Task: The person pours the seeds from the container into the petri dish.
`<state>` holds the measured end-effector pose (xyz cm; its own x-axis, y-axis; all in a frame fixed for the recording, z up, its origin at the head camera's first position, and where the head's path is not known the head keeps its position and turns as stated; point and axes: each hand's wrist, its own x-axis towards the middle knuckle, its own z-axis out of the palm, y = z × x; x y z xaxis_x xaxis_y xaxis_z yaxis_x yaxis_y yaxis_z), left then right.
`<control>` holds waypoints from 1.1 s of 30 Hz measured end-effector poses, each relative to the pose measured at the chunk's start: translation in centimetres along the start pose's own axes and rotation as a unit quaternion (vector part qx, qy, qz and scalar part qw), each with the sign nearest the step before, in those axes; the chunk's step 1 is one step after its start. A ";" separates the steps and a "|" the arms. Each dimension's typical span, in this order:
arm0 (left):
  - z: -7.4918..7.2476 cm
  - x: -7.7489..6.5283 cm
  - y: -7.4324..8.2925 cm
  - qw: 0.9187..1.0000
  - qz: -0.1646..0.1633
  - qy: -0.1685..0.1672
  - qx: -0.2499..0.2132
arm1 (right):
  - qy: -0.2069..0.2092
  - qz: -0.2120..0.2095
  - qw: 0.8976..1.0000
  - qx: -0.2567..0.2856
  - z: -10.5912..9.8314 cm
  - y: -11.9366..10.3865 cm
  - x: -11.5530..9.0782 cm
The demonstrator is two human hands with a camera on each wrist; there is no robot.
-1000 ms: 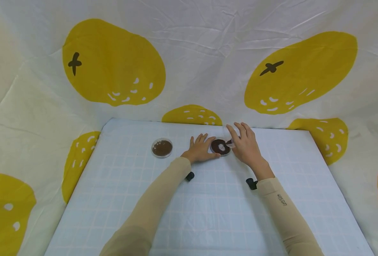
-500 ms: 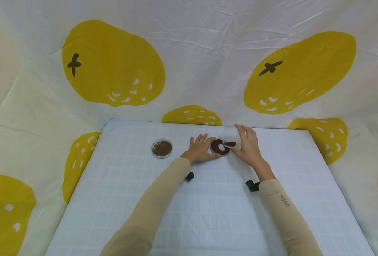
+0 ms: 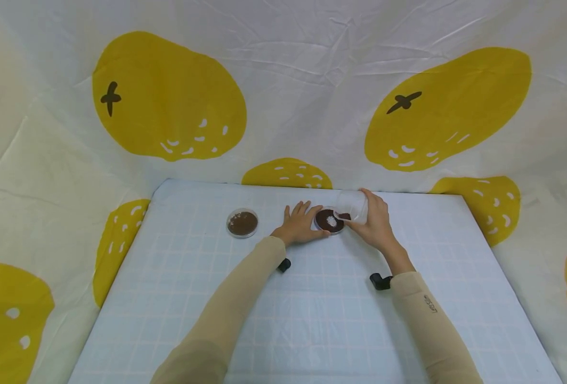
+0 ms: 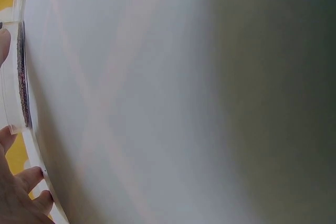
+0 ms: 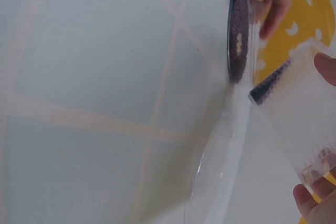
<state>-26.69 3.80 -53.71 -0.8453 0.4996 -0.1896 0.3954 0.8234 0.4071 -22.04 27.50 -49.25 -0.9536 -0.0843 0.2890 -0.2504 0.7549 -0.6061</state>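
My left hand (image 3: 300, 224) holds a clear petri dish (image 3: 331, 233) at its side, thumb and forefinger spread around the rim. Dark brown soil-like grains (image 3: 323, 218) form a ring in the dish, with a pale patch at the middle. Above the dish's right side, my right hand (image 3: 377, 221) grips a clear plastic cup (image 3: 355, 205), tilted with its mouth toward the dish. Dark grains (image 5: 270, 83) lie along the cup's lower side near the mouth in the right wrist view. The left wrist view catches the dish (image 4: 10, 93) edge-on.
A second petri dish (image 3: 242, 237), with brown grains and pale bits, stands left of the left hand. Small black pieces (image 3: 380, 281) sit beside the sleeves. The table (image 3: 302, 330) has a pale checked cover. A clear curved edge (image 5: 197, 182) crosses the right wrist view.
My right hand has shifted slightly right and turned the cup onto its side, mouth leftward. The pale patch has narrowed as dark grains spread. The left hand stays on the dish.
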 end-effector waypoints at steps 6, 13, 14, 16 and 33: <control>-0.1 -0.2 0.0 1.000 0.001 0.003 0.000 | 0.002 0.023 1.000 0.020 -0.3 0.0 -0.3; -0.2 -0.3 0.2 1.000 0.000 0.005 0.003 | -0.001 0.054 0.998 0.042 -0.8 0.1 -0.8; -0.3 -0.3 0.2 1.000 0.001 0.005 0.003 | -0.002 0.062 0.997 0.045 -0.9 0.1 -0.9; -0.3 -0.3 0.2 1.000 0.001 0.006 0.002 | -0.001 0.073 0.996 0.053 -1.1 0.2 -1.1; 0.0 0.0 0.1 1.000 -0.007 0.005 -0.001 | 0.023 0.129 0.982 0.134 -3.2 2.9 -3.6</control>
<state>-26.66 3.91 -53.68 -0.8540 0.4856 -0.1869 0.3828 0.8296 0.4065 -18.82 32.06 -49.61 -0.9841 0.1219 0.1292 -0.0417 0.5486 -0.8350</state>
